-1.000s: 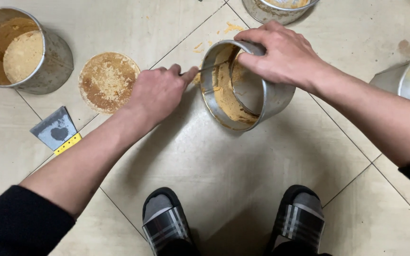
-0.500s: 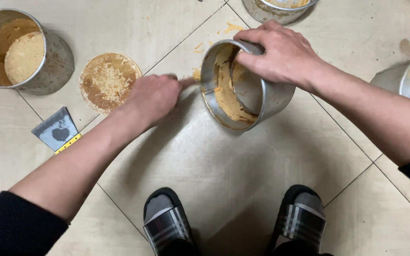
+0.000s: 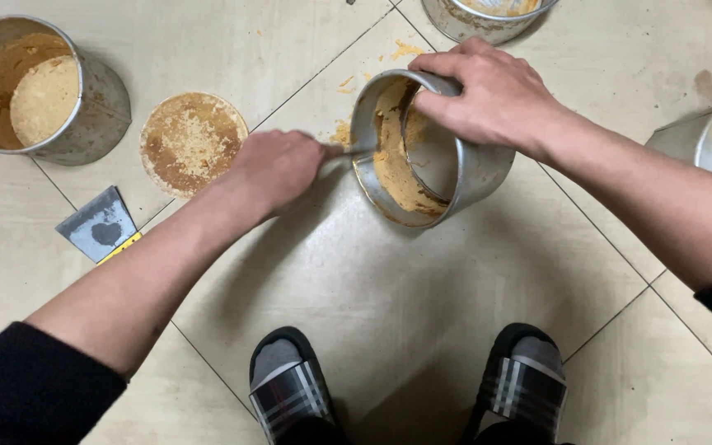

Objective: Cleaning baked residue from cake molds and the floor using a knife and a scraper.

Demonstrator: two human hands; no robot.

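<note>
Ring tin: a round metal tin smeared with tan crumb, tilted on the floor tiles at centre.
Right hand: the right hand grips the tin's far rim.
Left hand: the left hand, clenched on a thin tool touching the tin's left edge.
Left side: crumb-coated disc, scraper, another tin.
Near: striped slippers.

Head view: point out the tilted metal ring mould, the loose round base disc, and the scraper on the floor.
tilted metal ring mould [image 3: 484, 169], head view, outer wall
round base disc [image 3: 193, 142], head view, crumb-coated centre
scraper [image 3: 96, 224], head view, flat grey blade
</note>
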